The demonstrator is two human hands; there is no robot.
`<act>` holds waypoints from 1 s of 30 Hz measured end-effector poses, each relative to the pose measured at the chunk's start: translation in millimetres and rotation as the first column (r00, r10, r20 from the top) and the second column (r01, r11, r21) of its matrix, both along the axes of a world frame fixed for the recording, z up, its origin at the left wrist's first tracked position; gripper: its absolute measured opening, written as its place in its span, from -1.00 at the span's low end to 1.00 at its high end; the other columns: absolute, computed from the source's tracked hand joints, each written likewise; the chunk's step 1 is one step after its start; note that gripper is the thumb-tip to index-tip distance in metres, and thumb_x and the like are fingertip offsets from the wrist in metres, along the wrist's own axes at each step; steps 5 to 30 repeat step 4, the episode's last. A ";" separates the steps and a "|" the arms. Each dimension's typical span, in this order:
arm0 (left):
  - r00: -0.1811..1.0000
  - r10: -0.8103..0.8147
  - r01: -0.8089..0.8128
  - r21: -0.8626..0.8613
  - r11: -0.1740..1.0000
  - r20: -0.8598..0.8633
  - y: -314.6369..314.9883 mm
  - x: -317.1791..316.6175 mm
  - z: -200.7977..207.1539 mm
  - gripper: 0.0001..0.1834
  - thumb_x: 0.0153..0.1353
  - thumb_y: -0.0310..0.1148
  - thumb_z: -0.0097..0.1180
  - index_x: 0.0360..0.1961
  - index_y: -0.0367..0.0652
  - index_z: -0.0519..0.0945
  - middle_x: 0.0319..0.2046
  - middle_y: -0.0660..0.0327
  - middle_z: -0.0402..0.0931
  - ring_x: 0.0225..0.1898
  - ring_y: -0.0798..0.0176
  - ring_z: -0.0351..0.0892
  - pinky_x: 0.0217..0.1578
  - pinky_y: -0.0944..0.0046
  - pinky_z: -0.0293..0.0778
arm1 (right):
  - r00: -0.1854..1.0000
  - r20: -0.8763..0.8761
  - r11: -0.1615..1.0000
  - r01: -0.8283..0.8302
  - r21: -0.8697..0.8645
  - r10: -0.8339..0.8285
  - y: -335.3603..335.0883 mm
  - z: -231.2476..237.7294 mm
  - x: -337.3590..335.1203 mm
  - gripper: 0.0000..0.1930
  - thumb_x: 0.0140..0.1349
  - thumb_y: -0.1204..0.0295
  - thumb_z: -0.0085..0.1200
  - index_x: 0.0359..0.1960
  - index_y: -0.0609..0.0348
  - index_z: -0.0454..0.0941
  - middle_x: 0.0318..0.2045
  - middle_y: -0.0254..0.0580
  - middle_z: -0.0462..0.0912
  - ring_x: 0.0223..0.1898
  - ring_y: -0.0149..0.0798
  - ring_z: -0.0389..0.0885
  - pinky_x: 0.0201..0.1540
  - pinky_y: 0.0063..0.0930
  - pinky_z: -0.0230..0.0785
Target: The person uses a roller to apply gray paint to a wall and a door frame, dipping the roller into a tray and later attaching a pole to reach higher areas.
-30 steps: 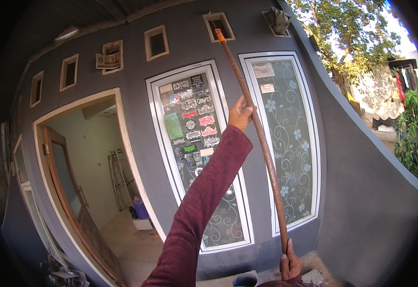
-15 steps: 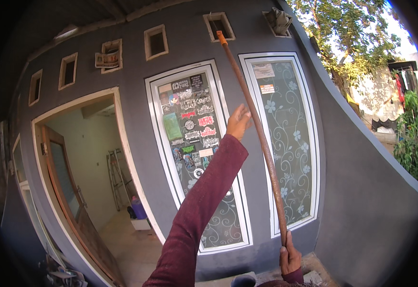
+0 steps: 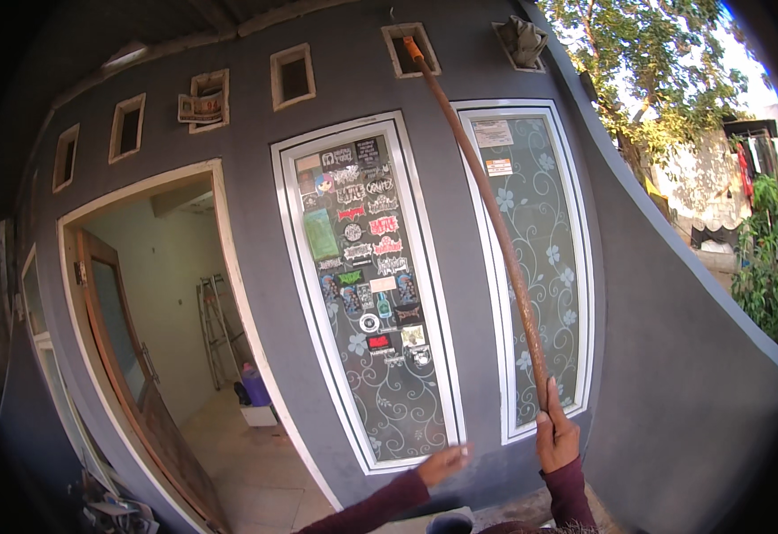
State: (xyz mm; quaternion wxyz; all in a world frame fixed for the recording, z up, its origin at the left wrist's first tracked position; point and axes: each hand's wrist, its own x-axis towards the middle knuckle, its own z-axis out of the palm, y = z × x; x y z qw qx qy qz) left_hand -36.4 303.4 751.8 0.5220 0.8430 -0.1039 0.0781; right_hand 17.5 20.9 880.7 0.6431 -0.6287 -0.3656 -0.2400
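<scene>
A long rusty brown pole with an orange end piece slants up across the grey wall. Its orange end overlaps a small framed opening high in the wall; whether it touches there I cannot tell. Near the pole's lower end, my right hand is wrapped round it, fingers pointing up. My left hand is low, left of the right hand, free of the pole. Its fingers are loosely curled and slightly blurred, with nothing visible in them.
A stickered glass panel and a floral glass panel face me behind the pole. To the left, a wooden door stands ajar, a stepladder inside. A dark container sits at the lower edge. A low sloping wall lies right.
My left hand has dropped from beside the pole's middle to low near the right hand. The right hand has risen with the pole, and the orange end sits higher against the opening.
</scene>
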 end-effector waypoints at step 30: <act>0.983 0.002 0.048 0.270 0.962 -0.184 26.5 -56.2 -114.9 -0.37 0.36 -0.22 -0.03 0.38 -0.13 0.10 0.29 0.12 0.21 0.33 0.15 0.15 0.29 0.19 0.08 | 1.000 0.015 1.000 0.015 -0.016 -0.014 -1.6 15.9 13.1 -0.44 0.31 0.39 -0.18 0.38 0.05 0.12 -0.60 -0.28 0.42 -0.56 -0.48 0.32 -0.41 -0.56 0.30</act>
